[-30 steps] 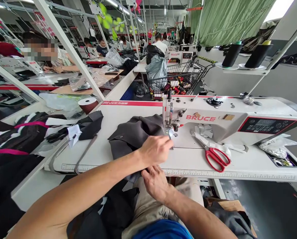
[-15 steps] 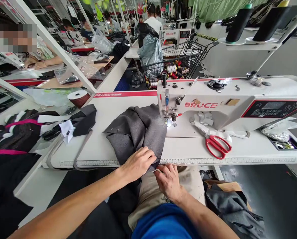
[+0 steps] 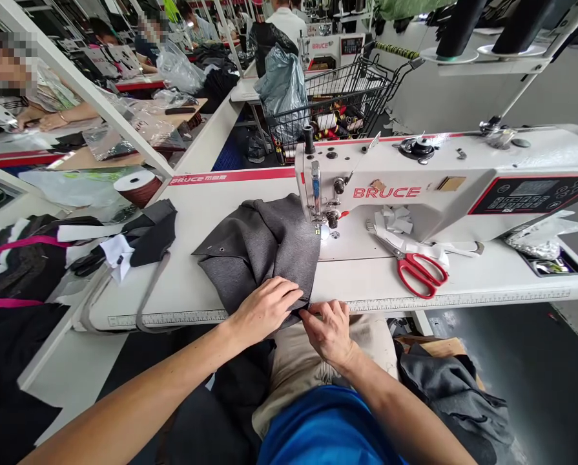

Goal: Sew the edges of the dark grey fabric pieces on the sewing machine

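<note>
A dark grey fabric piece [image 3: 250,239] with a small eyelet lies folded on the sewing machine table, its far right edge by the needle area. It hangs over the front edge at my hands. My left hand [image 3: 268,303] rests on the near part of the fabric, fingers together and bent over it, gripping its edge. Just to the right, my right hand [image 3: 328,329] pinches the corner of the same fabric at the table edge, its fingers closed. The white sewing machine [image 3: 385,184] stands beyond my hands, with the fabric left of its needle.
Red-handled scissors [image 3: 420,274] and white scraps [image 3: 392,219] lie under the machine arm. A ruler strip [image 3: 395,302] runs along the table's front edge. Dark garments [image 3: 22,271] are piled at left. A wire cart [image 3: 337,106] stands behind; a co-worker's hands [image 3: 51,121] show at far left.
The whole view has shifted slightly, so the table sits higher and further left. My left fingers look a little straighter over the fabric. Both hands keep hold of it near the table edge.
</note>
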`<control>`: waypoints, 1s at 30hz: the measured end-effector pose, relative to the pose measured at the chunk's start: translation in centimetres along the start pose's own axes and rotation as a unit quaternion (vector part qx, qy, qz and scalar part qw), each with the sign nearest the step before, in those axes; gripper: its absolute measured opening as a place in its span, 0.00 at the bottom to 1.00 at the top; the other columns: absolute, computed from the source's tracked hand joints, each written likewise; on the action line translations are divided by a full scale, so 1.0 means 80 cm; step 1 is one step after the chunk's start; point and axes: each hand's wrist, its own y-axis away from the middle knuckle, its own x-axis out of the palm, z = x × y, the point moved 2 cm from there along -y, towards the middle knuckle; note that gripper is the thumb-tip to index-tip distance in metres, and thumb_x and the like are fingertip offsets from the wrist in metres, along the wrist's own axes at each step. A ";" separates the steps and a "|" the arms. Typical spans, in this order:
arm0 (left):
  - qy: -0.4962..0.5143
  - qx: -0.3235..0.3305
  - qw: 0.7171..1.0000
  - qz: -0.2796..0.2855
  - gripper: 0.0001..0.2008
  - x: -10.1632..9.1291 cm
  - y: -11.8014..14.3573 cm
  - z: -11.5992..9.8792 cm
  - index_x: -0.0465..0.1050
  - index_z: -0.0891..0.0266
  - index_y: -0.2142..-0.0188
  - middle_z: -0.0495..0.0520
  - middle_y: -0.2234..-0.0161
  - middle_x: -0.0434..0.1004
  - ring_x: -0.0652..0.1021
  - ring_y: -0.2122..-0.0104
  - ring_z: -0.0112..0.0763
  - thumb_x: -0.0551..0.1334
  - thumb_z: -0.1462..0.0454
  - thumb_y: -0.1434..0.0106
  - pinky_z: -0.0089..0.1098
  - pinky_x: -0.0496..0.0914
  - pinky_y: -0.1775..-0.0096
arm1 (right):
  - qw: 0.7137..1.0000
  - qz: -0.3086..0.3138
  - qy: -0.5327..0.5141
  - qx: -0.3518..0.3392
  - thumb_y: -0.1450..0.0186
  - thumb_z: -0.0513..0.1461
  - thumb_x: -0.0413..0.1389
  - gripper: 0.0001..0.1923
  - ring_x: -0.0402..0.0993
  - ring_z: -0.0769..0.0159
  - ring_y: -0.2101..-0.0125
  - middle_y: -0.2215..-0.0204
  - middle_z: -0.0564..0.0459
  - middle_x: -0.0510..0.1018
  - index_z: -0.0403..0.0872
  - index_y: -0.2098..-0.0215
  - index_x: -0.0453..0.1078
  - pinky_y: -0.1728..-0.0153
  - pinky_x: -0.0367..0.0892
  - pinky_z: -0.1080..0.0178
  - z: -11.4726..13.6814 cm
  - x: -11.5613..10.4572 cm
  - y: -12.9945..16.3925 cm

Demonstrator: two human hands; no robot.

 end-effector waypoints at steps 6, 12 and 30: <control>-0.055 0.045 0.997 0.026 0.10 -0.005 -0.003 0.002 0.74 0.62 0.59 0.54 0.65 0.74 0.71 0.61 0.36 0.57 0.72 0.37 0.37 0.67 0.58 | 1.000 0.015 -0.019 -0.003 0.33 0.37 0.56 0.09 0.61 0.64 0.67 0.64 0.52 0.73 0.55 0.57 0.74 0.65 0.52 0.58 -0.006 -0.001 0.010; -0.064 0.063 0.995 0.042 0.09 -0.008 -0.007 0.000 0.74 0.62 0.60 0.54 0.67 0.74 0.71 0.64 0.34 0.56 0.71 0.36 0.36 0.65 0.60 | 1.000 0.011 -0.019 -0.004 0.33 0.37 0.56 0.08 0.60 0.64 0.67 0.65 0.52 0.74 0.55 0.57 0.74 0.65 0.51 0.57 -0.006 0.000 0.010; -0.033 0.022 0.998 0.049 0.18 -0.002 -0.017 -0.001 0.67 0.68 0.49 0.60 0.50 0.73 0.73 0.51 0.38 0.55 0.74 0.39 0.37 0.70 0.49 | 0.996 0.055 -0.067 -0.013 0.34 0.33 0.54 0.09 0.67 0.60 0.58 0.56 0.52 0.77 0.49 0.57 0.70 0.60 0.56 0.56 -0.004 -0.007 -0.003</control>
